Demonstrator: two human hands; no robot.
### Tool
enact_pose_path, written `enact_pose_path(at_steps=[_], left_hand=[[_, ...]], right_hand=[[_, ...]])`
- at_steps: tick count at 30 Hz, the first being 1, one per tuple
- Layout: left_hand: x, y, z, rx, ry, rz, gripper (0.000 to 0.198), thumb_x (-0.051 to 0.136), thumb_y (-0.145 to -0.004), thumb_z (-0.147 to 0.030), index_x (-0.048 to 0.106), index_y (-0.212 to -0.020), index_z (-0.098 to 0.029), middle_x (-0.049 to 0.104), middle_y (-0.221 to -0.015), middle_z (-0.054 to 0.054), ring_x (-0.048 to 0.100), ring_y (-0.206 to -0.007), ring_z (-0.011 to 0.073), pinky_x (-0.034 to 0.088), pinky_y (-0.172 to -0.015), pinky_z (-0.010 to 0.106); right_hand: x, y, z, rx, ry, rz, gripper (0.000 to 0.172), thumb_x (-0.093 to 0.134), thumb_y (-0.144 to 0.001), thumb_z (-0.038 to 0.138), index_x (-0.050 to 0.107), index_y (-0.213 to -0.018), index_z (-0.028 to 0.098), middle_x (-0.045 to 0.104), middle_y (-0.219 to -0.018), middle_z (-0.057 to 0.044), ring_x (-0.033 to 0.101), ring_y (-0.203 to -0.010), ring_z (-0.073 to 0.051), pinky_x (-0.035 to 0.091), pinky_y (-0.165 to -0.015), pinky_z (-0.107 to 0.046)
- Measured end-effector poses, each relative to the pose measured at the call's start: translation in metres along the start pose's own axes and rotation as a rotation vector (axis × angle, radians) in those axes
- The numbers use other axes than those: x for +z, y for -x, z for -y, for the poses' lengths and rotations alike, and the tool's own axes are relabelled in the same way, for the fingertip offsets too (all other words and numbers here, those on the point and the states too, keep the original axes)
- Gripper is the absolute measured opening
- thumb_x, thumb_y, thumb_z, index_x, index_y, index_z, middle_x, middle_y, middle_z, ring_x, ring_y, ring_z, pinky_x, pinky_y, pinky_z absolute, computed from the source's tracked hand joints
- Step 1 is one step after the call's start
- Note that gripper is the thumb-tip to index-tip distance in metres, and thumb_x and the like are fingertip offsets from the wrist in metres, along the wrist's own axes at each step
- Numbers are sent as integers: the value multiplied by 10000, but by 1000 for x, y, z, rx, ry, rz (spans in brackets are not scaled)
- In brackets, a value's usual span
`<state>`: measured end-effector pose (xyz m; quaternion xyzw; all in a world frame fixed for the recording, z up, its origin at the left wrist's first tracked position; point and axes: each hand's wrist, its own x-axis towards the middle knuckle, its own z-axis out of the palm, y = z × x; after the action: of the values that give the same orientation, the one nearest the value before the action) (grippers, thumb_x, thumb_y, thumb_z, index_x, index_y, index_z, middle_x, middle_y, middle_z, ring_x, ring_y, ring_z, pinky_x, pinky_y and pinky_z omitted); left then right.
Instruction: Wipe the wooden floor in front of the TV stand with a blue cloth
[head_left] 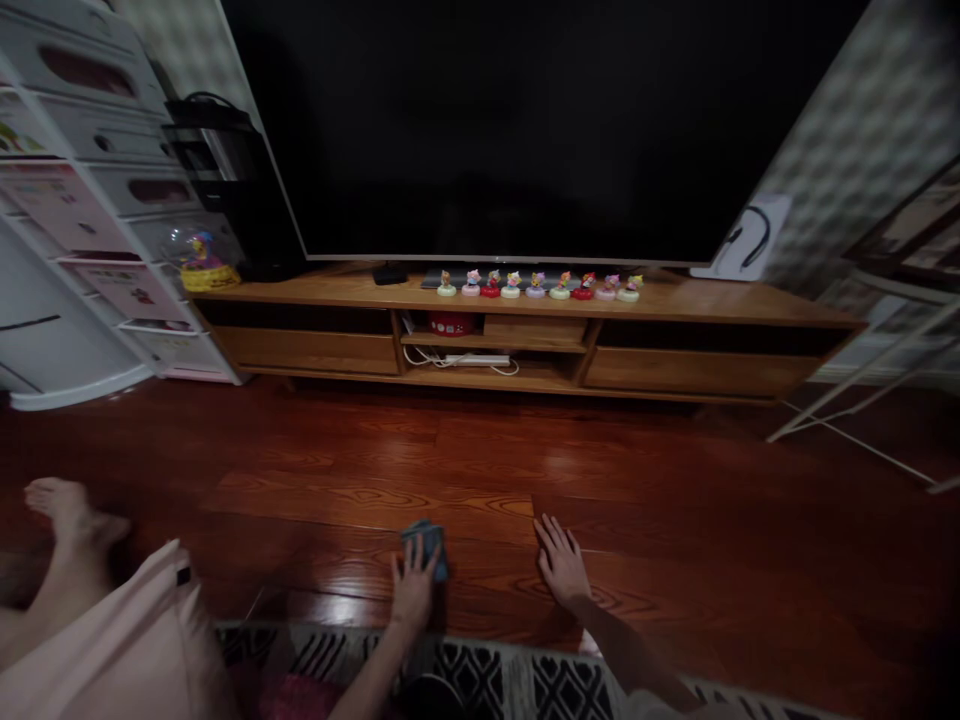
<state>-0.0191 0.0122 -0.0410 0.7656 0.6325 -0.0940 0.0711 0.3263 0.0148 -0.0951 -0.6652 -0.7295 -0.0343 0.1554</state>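
My left hand (414, 588) holds a folded blue-green cloth (429, 540) down against the dark red-brown wooden floor (480, 470). Its fingers bend over the cloth's near side, and the palm faces down. To the right, my right hand (562, 565) lies flat on the floorboards with its fingers spread and nothing in it. A strip of bare floor separates the two hands.
A low wooden TV stand (322, 350) runs across the back, bearing a large dark television (495, 130) and a row of small figurines (535, 288). A bare foot (71, 510) rests at left. A patterned rug (517, 685) lies in front; a white-legged table (855, 385) stands right.
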Motion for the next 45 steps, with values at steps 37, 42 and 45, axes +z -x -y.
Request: enact_pose_path(at_steps=[37, 42, 45], left_hand=[[7, -7, -25, 375, 144, 33, 763, 414, -883, -50, 295, -1542, -417, 112, -1662, -2, 138, -1516, 272, 84, -1195, 624], [-20, -6, 49, -232, 99, -8, 746, 343, -894, -42, 269, -1563, -363, 147, -1661, 34, 121, -1516, 292, 173, -1163, 646], [-21, -1, 61, -370, 92, 1, 703, 342, -920, -81, 256, -1574, -328, 141, -1661, 75, 141, -1511, 320, 220, -1141, 653]], right_hand=[[-1, 0, 1, 1, 10, 6, 610, 350, -914, 211, 397, -1519, 274, 393, -1583, -27, 289, -1482, -207, 232, -1193, -474], [0, 0, 2, 15, -3, 9, 624, 353, -912, 214, 372, -1531, 292, 385, -1587, -20, 289, -1483, -210, 234, -1193, -480], [1, 0, 1, 10, 2, 15, 611, 343, -921, 225, 379, -1528, 286, 378, -1591, -22, 284, -1485, -207, 236, -1193, -475]])
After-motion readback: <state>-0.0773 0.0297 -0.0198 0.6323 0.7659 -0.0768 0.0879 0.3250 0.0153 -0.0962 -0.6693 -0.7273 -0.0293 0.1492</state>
